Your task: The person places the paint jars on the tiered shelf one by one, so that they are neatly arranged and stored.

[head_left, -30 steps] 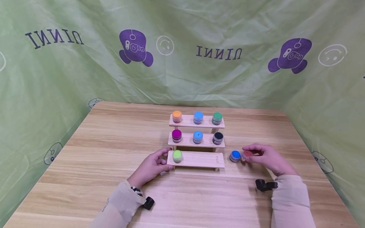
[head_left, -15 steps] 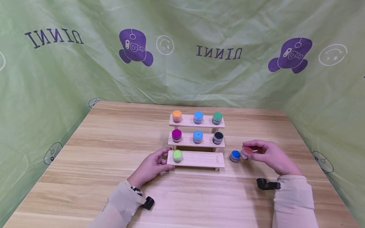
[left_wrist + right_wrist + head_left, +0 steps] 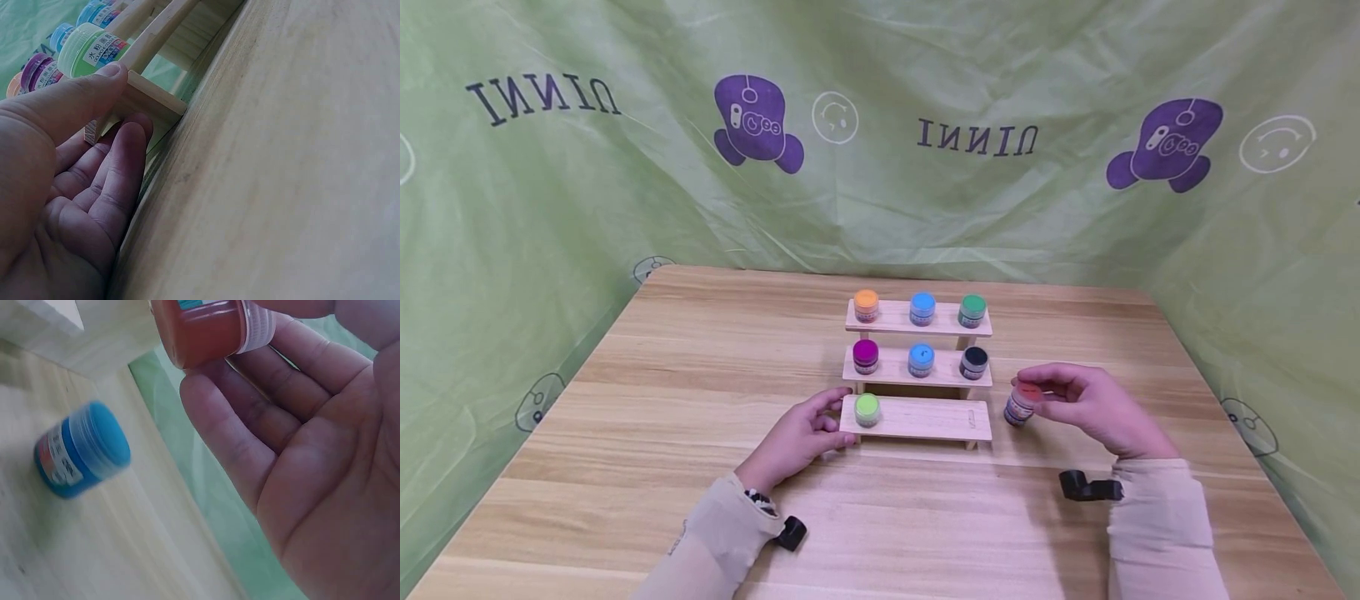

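Observation:
My right hand [image 3: 1093, 410] pinches a red paint jar [image 3: 203, 334] between thumb and fingers, lifted above the table. A blue paint jar [image 3: 81, 450] stands on the tabletop under it, mostly covered by the red jar in the head view. My left hand [image 3: 793, 442] holds the left end of the lowest step of a wooden tiered stand [image 3: 925, 421], thumb at the upper edge and fingers curled below, as the left wrist view shows. A light green jar [image 3: 867, 409] sits at that step's left end, close to the thumb.
On the stand's top step are orange [image 3: 866, 306], light blue [image 3: 922, 308] and green jars [image 3: 972, 311]. The middle step bears purple [image 3: 865, 357], light blue [image 3: 921, 360] and black jars [image 3: 973, 362]. Behind the wooden table [image 3: 700, 358] hangs a green curtain [image 3: 880, 208].
My right hand has lifted the red jar off the table and carried it left, from beside the blue jar to over it. The left hand stays at the stand.

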Available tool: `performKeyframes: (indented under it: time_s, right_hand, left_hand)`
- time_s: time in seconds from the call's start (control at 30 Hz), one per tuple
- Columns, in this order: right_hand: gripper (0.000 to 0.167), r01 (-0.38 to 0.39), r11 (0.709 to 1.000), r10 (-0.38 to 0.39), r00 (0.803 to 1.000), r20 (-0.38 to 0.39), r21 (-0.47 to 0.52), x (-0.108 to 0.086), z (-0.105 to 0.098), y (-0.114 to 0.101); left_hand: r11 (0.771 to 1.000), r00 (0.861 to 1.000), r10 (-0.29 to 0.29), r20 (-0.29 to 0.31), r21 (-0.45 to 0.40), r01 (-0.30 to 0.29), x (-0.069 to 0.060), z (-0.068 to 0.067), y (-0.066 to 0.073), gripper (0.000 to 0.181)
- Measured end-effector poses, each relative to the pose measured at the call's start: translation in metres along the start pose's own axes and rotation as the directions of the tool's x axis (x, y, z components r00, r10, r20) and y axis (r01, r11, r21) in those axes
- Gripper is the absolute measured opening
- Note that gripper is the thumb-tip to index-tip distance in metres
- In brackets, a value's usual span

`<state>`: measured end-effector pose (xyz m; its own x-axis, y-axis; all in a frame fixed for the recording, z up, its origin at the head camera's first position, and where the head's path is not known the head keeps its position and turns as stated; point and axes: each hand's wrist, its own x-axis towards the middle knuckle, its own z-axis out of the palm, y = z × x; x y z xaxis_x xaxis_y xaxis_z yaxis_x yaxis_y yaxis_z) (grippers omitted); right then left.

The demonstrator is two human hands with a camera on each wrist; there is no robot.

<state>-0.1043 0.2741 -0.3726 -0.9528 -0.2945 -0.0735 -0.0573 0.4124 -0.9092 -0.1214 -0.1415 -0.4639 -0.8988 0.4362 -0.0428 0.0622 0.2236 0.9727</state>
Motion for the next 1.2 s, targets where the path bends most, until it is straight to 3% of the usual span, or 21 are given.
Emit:
performKeyframes:
  time_s: [0.5, 0.73, 0.97, 1.2]
  right_hand:
    - [0.038, 0.039, 0.999, -0.042, 0.996, 0.083, 0.036, 0.010, 0.020, -0.007]
    - [0.038, 0.090, 0.995, -0.095, 0.988, 0.120, 0.046, 0.017, 0.036, -0.012]
    - [0.033, 0.119, 0.992, -0.124, 0.985, 0.116, 0.052, 0.024, 0.053, -0.017]
    - [0.029, 0.109, 0.994, -0.110, 0.989, 0.097, 0.012, 0.029, 0.069, -0.022]
  left_hand:
    - [1.000, 1.000, -0.008, -0.001, -0.005, 0.008, -0.001, 0.000, 0.002, 0.073]
    - [1.000, 1.000, -0.020, -0.011, 0.008, 0.020, -0.001, 0.000, 0.002, 0.074]
    - [1.000, 1.000, 0.008, -0.001, 0.017, -0.008, 0.000, -0.001, 0.001, 0.072]
    - [1.000, 1.000, -0.001, -0.009, 0.017, 0.002, 0.000, -0.001, 0.000, 0.072]
